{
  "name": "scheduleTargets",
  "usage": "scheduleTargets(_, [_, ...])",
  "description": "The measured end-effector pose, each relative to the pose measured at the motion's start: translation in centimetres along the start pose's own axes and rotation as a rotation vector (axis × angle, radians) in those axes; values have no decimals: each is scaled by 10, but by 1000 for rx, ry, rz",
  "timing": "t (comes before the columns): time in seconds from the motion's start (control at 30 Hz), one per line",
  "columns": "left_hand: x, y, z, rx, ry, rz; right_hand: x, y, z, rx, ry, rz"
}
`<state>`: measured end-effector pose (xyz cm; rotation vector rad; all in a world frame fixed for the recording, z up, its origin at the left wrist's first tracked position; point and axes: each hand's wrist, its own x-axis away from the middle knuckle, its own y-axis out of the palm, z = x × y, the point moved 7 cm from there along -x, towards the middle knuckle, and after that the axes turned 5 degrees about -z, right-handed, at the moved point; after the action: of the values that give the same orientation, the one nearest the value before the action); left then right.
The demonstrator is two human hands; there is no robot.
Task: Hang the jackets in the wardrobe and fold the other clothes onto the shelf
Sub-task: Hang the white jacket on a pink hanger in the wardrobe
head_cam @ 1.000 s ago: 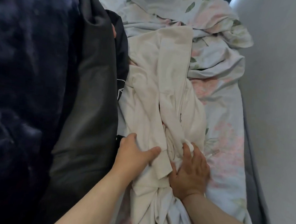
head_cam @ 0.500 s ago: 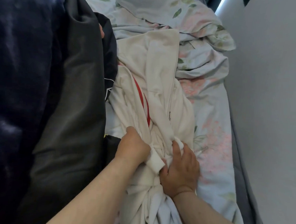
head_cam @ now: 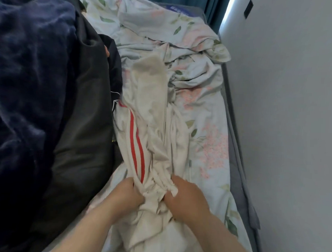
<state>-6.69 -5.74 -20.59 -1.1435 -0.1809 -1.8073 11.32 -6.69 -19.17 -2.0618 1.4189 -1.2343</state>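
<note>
A cream garment [head_cam: 154, 125] with two red stripes lies stretched along the bed, bunched at its near end. My left hand [head_cam: 127, 195] grips the bunched fabric on the left side, by the red stripes. My right hand [head_cam: 187, 200] grips the same bunch on the right, fingers curled into the cloth. The two hands sit close together with the gathered fabric between them. A black garment with white lines [head_cam: 114, 77] lies just left of the cream one.
A dark grey cushion or jacket [head_cam: 80, 141] and a navy fleece blanket [head_cam: 25, 83] fill the left side. The floral bedsheet [head_cam: 204, 127] is rumpled at the far end. A grey wall [head_cam: 293, 130] runs along the bed's right edge.
Both hands have closed on the cream garment and pulled it toward me, stretching it out and showing more of the red stripes. The view has tilted up toward the head of the bed.
</note>
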Motion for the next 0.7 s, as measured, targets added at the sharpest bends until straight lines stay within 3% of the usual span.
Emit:
scheduleTargets(0.2, [84,60,-79,-52,-50,-155,112,61,7,-12,61,-205])
scheduleTargets(0.3, [122,82,-117,-46,-135,-91,163,87,3,46,202,-266])
scheduleTargets(0.4, [138,78,-126,-93,-205,65,187,90,-3,70,286,-191])
scheduleTargets(0.47, [140,56,-103,-136,-112,274,187,72,-13,188,157,-92])
scheduleTargets(0.57, [144,25,-35,-107,229,514,189,47,-35,83,-56,138])
scheduleTargets(0.63, [131,20,6,-229,377,551,190,49,-61,49,-152,141])
scheduleTargets(0.7, [101,18,26,-357,294,463,192,59,-84,33,-223,93])
